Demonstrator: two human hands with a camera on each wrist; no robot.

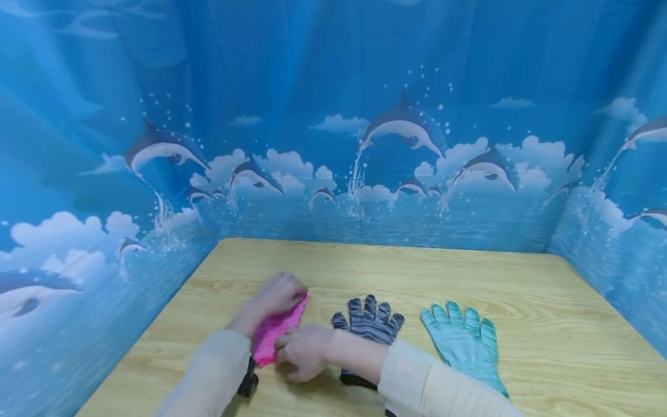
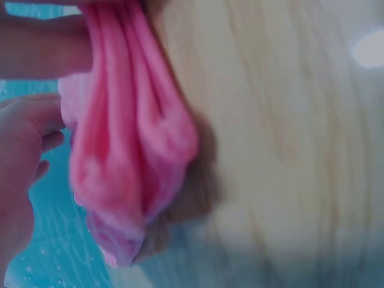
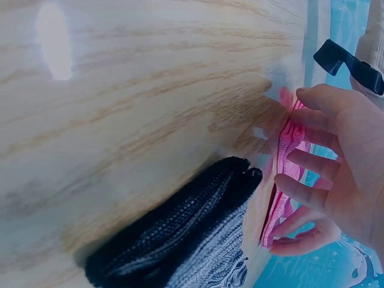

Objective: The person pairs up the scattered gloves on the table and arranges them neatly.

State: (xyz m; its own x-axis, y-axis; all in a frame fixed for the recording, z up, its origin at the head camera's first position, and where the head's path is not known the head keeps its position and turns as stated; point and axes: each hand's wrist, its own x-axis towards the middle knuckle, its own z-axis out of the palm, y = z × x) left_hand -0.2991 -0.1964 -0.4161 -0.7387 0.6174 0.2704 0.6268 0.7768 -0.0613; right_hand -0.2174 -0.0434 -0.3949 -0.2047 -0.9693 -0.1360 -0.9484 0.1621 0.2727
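A pink knit glove (image 1: 273, 339), bunched lengthwise with its fingers hard to make out, lies towards the table's left side. My left hand (image 1: 281, 292) grips its far end, where a pink corner shows past the fingers. Close to me, my right hand (image 1: 307, 350) pinches the near right edge; in the right wrist view that hand (image 3: 342, 144) has several fingers spread along the pink fabric (image 3: 288, 150). Soft folds of the glove (image 2: 132, 132) fill the left wrist view's left half. Beneath my right forearm lies a grey-and-black striped glove (image 1: 372, 324), partly covered.
A mint-green glove (image 1: 466, 341) lies flat further right, its fingers pointing away from me. The wooden table (image 1: 547, 324) meets a blue curtain (image 1: 333, 220) with dolphins at its back and sides. A black strap (image 1: 248, 379) hangs by my left wrist.
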